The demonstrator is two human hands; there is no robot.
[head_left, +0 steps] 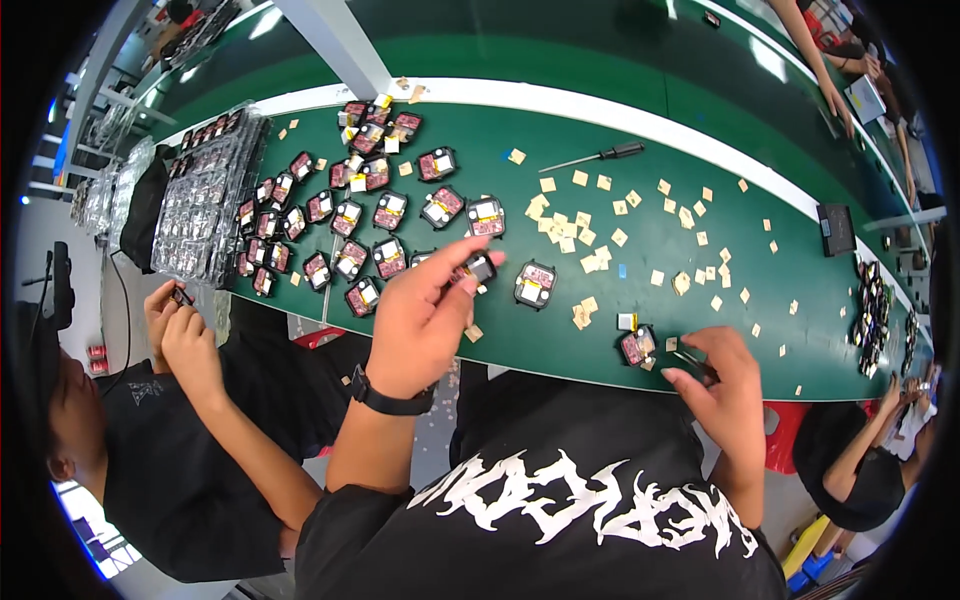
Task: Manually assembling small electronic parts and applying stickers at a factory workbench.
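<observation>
At four o'clock, the right hand [726,375] pinches tweezers [697,362], apparently for fine reach; toward nine o'clock, the left hand [424,318] pinches a dark module [481,266], perhaps to steady it.

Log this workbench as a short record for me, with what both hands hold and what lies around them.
Left hand: holds a small dark device above the table
Right hand: pinches a slender dark tool, close to an open device
Surface: green table
Left part: many open units, with clear plastic trays beyond
Middle: scattered beige squares
Toward far edge: screwdriver, lying flat
Right part: black box
Neighbour at left: co-worker's hands, with a small dark item
</observation>
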